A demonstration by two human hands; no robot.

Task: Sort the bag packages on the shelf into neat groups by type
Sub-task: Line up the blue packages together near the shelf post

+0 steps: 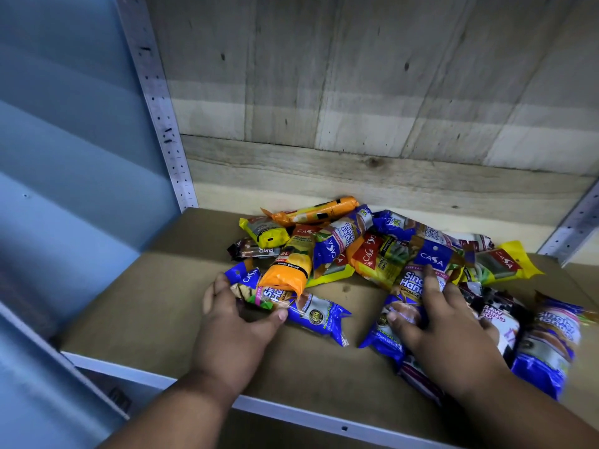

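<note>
Sorting barely begun, packages still heaped at mid-shelf (155, 299): left hand (233, 332) curled around a blue package (291, 306) at the heap's near-left edge, right hand (444, 328) spread flat on another blue one (408, 296); next, probably drawing both blues clear into one group
</note>
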